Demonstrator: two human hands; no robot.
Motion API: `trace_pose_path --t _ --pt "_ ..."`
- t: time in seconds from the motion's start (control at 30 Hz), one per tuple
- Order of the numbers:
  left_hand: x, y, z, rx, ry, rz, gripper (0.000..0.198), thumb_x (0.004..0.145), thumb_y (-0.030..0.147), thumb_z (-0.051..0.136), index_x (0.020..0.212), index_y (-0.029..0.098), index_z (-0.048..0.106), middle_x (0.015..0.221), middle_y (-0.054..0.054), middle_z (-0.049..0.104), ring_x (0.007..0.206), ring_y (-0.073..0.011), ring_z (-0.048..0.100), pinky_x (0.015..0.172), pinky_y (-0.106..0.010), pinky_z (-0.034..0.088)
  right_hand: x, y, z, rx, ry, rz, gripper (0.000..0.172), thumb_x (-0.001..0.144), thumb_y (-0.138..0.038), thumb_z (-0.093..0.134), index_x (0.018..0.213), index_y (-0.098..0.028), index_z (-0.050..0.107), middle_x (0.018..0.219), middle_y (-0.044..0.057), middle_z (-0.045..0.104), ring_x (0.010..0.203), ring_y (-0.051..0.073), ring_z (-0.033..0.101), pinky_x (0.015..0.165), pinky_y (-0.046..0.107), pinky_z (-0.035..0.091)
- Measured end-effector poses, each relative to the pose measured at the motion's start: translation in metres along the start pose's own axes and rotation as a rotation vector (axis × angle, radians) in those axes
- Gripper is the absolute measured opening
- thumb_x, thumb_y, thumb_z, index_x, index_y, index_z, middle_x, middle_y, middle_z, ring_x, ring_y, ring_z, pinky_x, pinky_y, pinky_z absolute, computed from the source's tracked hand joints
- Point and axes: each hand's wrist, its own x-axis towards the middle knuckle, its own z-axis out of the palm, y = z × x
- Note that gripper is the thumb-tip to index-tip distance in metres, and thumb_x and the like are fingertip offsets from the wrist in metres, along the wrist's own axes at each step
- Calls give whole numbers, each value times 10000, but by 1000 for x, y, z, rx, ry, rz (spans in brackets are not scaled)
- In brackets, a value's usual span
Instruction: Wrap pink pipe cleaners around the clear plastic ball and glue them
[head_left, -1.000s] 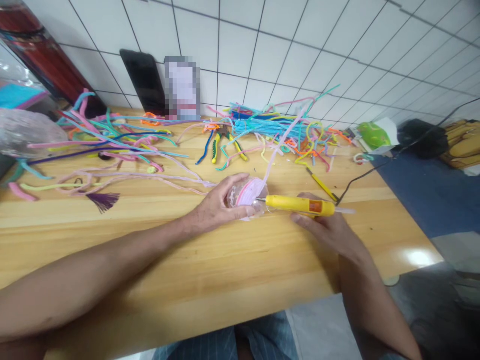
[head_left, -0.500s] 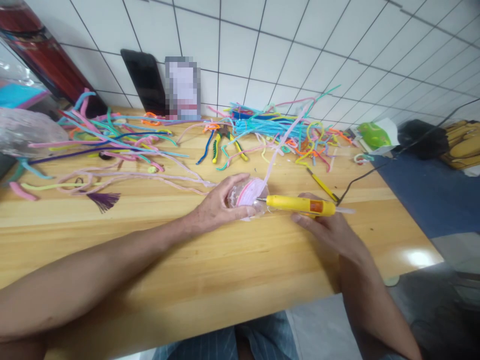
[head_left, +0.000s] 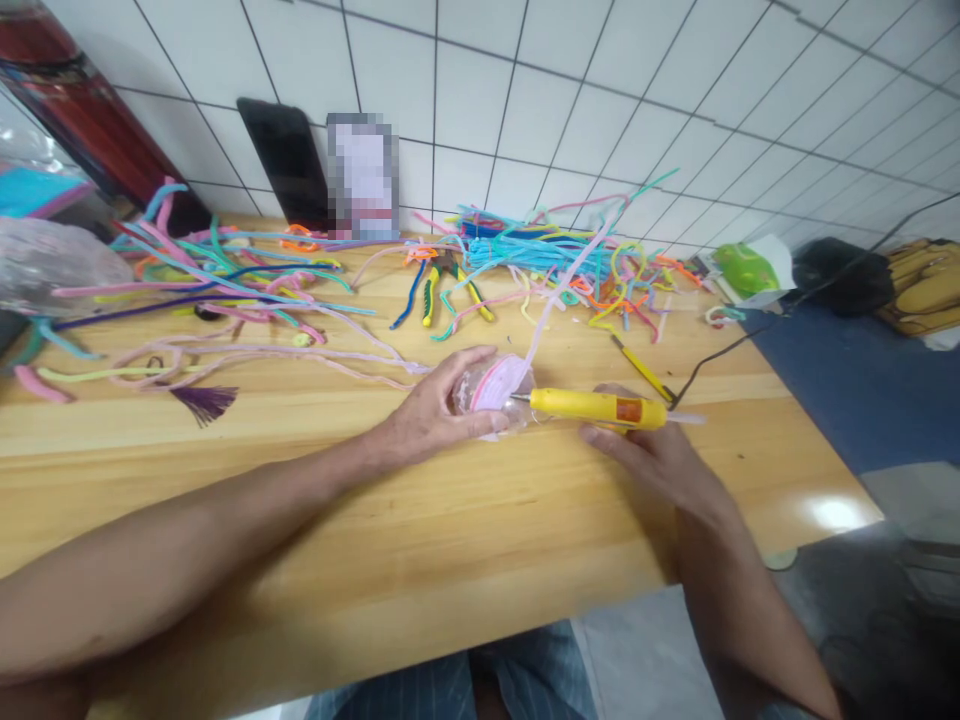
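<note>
My left hand (head_left: 442, 405) is wrapped round a clear plastic cup-like piece (head_left: 521, 408), its thumb along the near side. Pale pink and lilac pipe cleaner (head_left: 497, 383) is wound on this piece, and one long pink strand (head_left: 559, 290) rises from it up and to the right. In my right hand (head_left: 660, 455) is a yellow hot glue gun (head_left: 577, 405), held with its nozzle pointing left. The metal tip meets or nearly meets the wound pipe cleaner. A clear glue stick (head_left: 686, 418) sticks out of the gun's back end.
Loose coloured pipe cleaners (head_left: 247, 270) spread over the table's left; a blue bundle (head_left: 540, 255) lies at the back. Pliers (head_left: 450, 285), a yellow craft knife (head_left: 643, 370) and a purple tassel (head_left: 206, 403) lie around. A black phone (head_left: 285, 165) leans on the tiled wall. A dark cord (head_left: 720, 350) runs right.
Almost nothing differs. The whole view has shifted very slightly; both hands, the glue gun and the wound piece keep nearly the same places.
</note>
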Motion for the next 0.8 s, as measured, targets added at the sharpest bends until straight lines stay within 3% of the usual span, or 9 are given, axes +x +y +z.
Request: trace_pose_path --t 0.43,0.57,0.7,0.8 --pt "0 -1 -1 28 -7 34 896 792 525 905 1543 231 514 1609 -164 570 1497 -375 564 1291 -578 435 1 0 2 26 16 39 334 968 -548 743 833 -257 647 768 -1 606 676 190 561 617 329 467" --pt "0 1 -1 32 0 21 896 796 545 899 1549 243 520 1596 -155 596 1492 -372 580 1286 -581 448 -1 5 -1 111 43 88 352 919 -608 783 877 -264 720 817 24 687 753 227 628 684 365 550" --pt "-2 3 -2 81 13 -8 916 783 583 895 1545 229 531 1618 -166 582 1509 -391 565 1288 -592 443 -4 17 -26 202 188 162 395 882 -629 802 937 -239 766 882 51 752 754 215 651 687 358 558" --pt "-4 1 -4 118 23 -31 893 824 568 863 1570 240 498 1589 -160 611 1472 -386 603 1261 -612 471 -8 37 -59 120 404 251 405 880 -622 755 959 -224 752 844 41 728 719 191 624 674 336 524"
